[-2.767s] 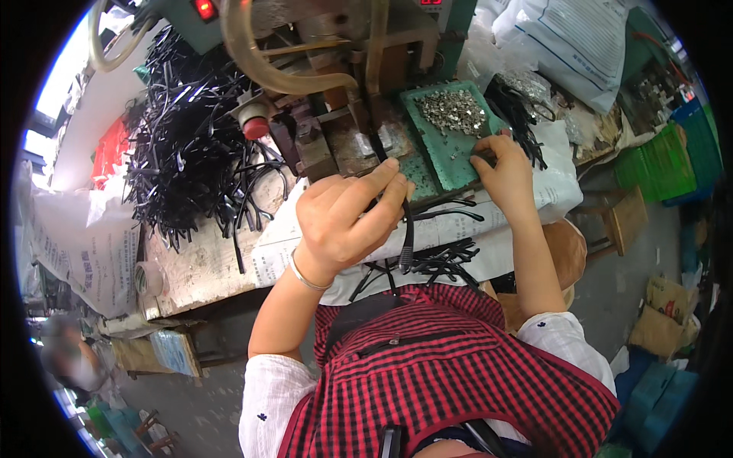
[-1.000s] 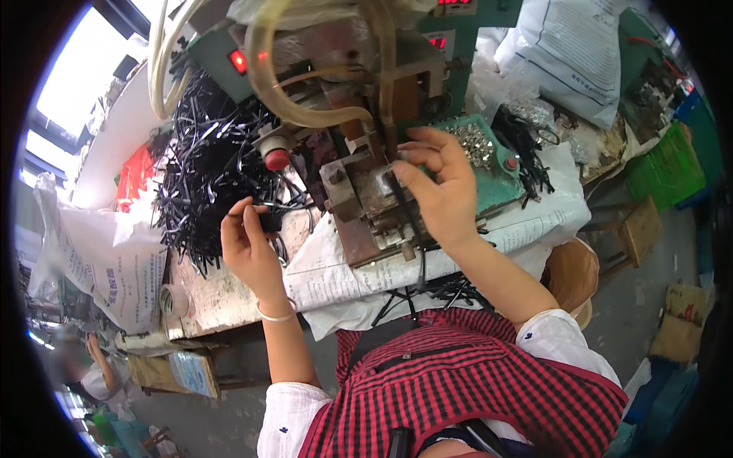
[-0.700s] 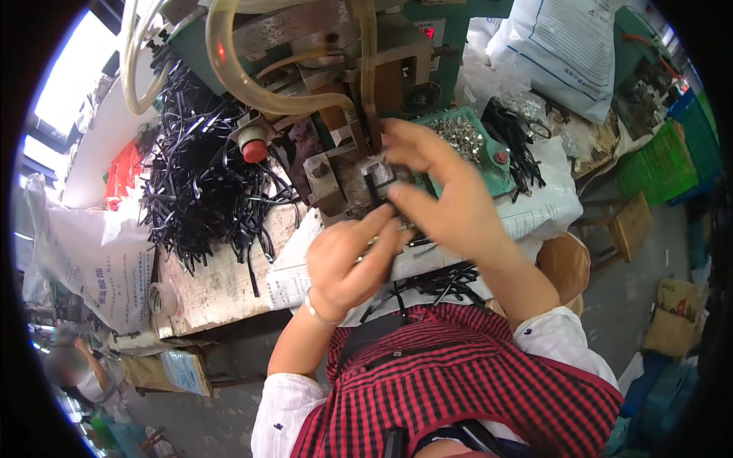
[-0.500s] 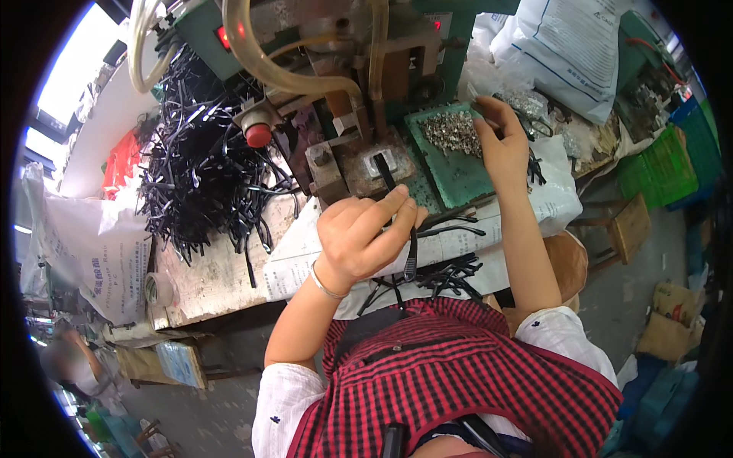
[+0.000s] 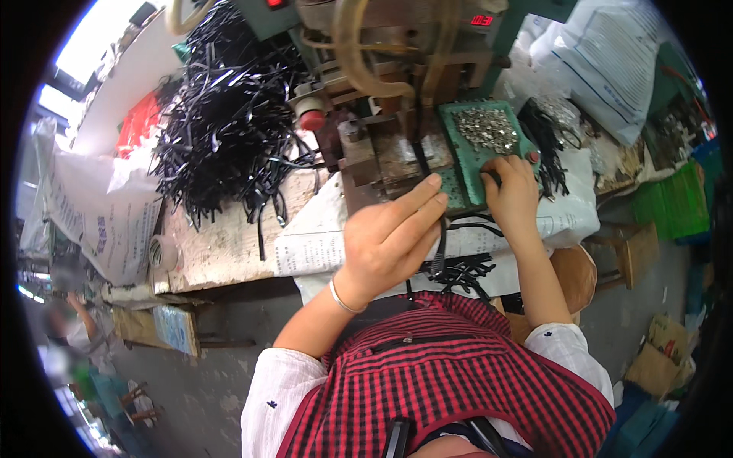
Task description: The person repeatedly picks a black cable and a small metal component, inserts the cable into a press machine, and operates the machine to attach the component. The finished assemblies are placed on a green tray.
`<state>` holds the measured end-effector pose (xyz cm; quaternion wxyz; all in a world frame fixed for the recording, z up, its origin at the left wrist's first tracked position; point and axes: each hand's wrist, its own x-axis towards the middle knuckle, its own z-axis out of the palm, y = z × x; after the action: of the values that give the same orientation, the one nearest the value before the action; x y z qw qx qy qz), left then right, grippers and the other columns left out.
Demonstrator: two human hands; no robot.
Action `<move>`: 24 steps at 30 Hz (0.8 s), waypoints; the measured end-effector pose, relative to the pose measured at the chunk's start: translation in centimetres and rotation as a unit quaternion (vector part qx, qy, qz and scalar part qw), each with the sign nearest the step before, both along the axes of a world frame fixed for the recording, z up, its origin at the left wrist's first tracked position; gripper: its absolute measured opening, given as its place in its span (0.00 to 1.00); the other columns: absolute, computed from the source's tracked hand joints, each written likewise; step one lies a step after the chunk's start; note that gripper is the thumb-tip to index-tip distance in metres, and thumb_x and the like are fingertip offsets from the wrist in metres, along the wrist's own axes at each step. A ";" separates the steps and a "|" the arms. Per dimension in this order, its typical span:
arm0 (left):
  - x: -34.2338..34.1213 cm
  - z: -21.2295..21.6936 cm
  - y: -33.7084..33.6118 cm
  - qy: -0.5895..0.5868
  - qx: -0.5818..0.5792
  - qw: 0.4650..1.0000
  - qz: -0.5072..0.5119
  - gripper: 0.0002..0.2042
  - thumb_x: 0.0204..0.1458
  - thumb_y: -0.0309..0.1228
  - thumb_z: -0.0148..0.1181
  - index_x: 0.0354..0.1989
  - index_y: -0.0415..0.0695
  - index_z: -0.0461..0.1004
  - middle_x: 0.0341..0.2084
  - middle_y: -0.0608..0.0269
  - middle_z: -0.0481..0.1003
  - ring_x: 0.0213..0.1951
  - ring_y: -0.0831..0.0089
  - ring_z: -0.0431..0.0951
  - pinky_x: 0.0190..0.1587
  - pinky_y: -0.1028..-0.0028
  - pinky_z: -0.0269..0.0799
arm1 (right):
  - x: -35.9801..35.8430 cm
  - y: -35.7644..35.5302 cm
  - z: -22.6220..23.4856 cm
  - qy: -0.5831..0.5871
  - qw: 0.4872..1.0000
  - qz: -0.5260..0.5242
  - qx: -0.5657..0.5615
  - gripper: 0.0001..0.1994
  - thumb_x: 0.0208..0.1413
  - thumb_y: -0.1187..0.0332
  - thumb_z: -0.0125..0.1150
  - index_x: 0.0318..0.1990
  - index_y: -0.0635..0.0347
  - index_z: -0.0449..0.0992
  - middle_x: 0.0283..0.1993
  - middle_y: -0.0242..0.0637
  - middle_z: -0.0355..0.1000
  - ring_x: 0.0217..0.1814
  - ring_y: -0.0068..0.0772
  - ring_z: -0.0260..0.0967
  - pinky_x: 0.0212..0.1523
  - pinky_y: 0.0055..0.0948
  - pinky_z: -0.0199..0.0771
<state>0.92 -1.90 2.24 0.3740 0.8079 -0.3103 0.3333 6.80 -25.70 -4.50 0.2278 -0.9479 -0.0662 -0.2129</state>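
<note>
My left hand (image 5: 397, 240) pinches a black eyeglass temple (image 5: 439, 258), its wider end toward me and its far end on the metal fixture (image 5: 397, 156) under the press head. Just right of the fixture, a green tray (image 5: 469, 164) holds a heap of small metal parts (image 5: 486, 128), possibly hinges. Over the tray's near right corner, my right hand (image 5: 513, 195) has its fingers bent down and closed together. What they hold, if anything, is hidden.
A green press (image 5: 519, 38) with thick hoses stands ahead, a red button (image 5: 311, 120) at its left. A big pile of black temples (image 5: 229, 130) lies on the left of the bench. More temples (image 5: 462, 273) lie before me. A white sack (image 5: 599, 65) stands at back right.
My right hand has moved from the tray's right side beside the metal parts to its near corner. The left hand keeps the temple at the fixture. The whole view has shifted.
</note>
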 end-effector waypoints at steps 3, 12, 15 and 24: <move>-2.6 -3.6 1.4 0.040 -0.037 0.999 0.000 0.20 0.44 0.15 0.69 0.49 0.37 0.81 0.49 0.48 0.83 0.44 0.58 0.86 0.41 0.71 0.81 | 0.1 0.3 -0.9 -0.026 1.000 0.006 -0.009 0.04 0.52 0.74 0.66 0.36 0.59 0.81 0.38 0.40 0.75 0.47 0.50 0.71 0.45 0.46 0.71; 2.4 -5.0 11.6 0.191 -0.147 0.935 0.260 0.35 0.48 0.23 0.74 0.67 0.38 0.66 0.60 0.48 0.72 0.59 0.61 0.73 0.58 0.68 0.71 | 1.2 -0.7 -1.2 -0.012 0.978 -0.030 0.208 0.06 0.62 0.74 0.62 0.45 0.63 0.80 0.37 0.37 0.81 0.37 0.30 0.77 0.46 0.29 0.74; 6.6 -7.7 12.2 0.236 -0.042 0.938 0.249 0.50 0.40 0.31 0.80 0.74 0.39 0.56 0.67 0.41 0.65 0.68 0.47 0.64 0.71 0.58 0.61 | 2.6 1.6 -0.4 -0.025 0.972 0.025 0.230 0.08 0.63 0.74 0.62 0.47 0.61 0.83 0.42 0.39 0.82 0.42 0.28 0.79 0.49 0.25 0.73; 9.3 -0.7 16.0 0.037 -0.157 0.940 0.299 0.14 0.54 0.22 0.66 0.50 0.43 0.79 0.44 0.61 0.80 0.35 0.71 0.80 0.36 0.74 0.76 | -1.5 -3.9 -2.5 -0.029 0.970 -0.081 0.226 0.09 0.65 0.72 0.63 0.48 0.63 0.84 0.43 0.39 0.83 0.44 0.30 0.78 0.49 0.28 0.75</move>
<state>10.23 14.05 1.59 0.3906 0.8061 0.0161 0.4443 5.34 -29.55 -7.03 0.4160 -0.8674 0.0536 -0.2678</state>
